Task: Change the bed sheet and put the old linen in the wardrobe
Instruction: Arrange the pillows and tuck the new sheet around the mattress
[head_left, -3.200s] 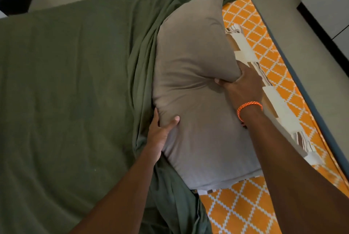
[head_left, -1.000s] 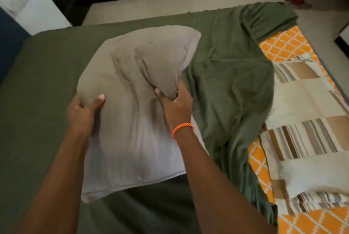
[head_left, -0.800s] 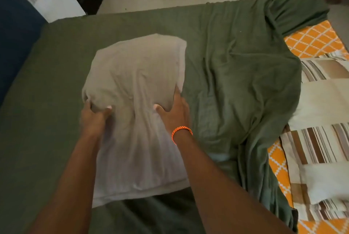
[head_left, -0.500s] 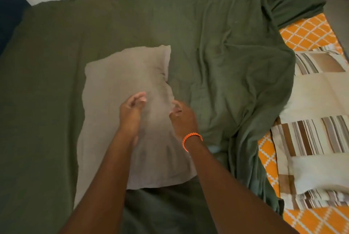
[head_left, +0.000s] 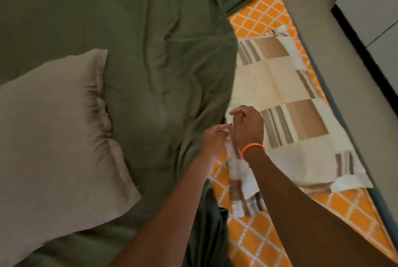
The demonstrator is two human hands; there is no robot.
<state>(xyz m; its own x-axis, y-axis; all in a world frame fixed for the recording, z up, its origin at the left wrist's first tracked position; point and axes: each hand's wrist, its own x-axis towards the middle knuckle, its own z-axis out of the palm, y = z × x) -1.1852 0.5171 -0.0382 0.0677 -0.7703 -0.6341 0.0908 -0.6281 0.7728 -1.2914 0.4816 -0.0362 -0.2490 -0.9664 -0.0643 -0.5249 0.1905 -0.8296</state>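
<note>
Head camera: both hands meet at the near edge of a striped pillow [head_left: 286, 103] lying on the orange lattice-patterned sheet [head_left: 260, 16] along the bed's right side. The left hand [head_left: 213, 141] and right hand [head_left: 247, 126], an orange bracelet [head_left: 253, 148] at its wrist, have curled fingers; motion blur hides whether they grip. A green sheet [head_left: 150, 40] covers the bed, a grey pillow [head_left: 56, 137] on it. No writing legible.
</note>
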